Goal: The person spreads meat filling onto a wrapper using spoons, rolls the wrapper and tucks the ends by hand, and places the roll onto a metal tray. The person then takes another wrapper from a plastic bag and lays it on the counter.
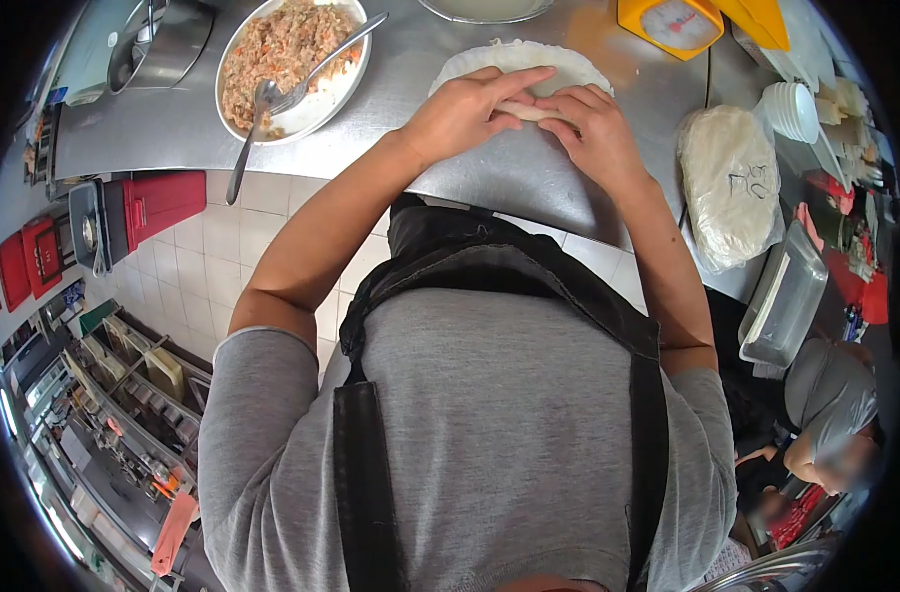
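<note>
On the steel table, both my hands work at the near side of a pale, thin round wrapper (578,67). Its near edge is folded into a narrow roll (529,111). My left hand (469,111) grips the roll's left part, index finger stretched across the top and thumb below. From the right, my right hand (596,130) has its bent fingers and thumb closed on the roll. What lies inside the roll is hidden. To the left stands a white oval plate (336,107) of minced filling (277,49) with orange bits. A spoon (243,158) and a fork (336,51) rest in it.
A yellow kitchen scale (679,28) and a round dish (484,10) stand at the back. Right of my arm lie a plastic-wrapped pale stack (731,187), white bowls (793,111) and a metal tray (787,306). Another person (829,390) is at far right.
</note>
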The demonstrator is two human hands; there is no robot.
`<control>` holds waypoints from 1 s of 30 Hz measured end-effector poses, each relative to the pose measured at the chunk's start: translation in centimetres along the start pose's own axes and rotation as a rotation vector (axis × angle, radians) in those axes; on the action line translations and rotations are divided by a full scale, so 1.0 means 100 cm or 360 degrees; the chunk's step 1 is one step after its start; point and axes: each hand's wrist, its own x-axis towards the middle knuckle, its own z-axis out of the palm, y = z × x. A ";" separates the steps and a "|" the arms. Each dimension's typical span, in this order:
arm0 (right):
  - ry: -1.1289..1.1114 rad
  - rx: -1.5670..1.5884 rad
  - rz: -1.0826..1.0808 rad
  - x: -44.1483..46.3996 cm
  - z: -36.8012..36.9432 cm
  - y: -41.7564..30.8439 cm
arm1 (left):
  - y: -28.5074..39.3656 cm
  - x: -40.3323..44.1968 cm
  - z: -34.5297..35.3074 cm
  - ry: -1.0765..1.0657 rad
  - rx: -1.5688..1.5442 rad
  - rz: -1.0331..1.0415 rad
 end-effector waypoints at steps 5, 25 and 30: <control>0.0092 -0.0016 -0.0034 0.002 -0.002 -0.005 | -0.002 0.009 -0.006 -0.0090 -0.0286 -0.0225; 0.0119 -0.0185 -0.0123 0.012 0.001 0.008 | -0.009 0.014 -0.006 0.0055 0.0121 0.0013; 0.0258 -0.0233 -0.0240 0.011 0.010 -0.001 | -0.009 0.028 -0.017 -0.0110 -0.0187 -0.0344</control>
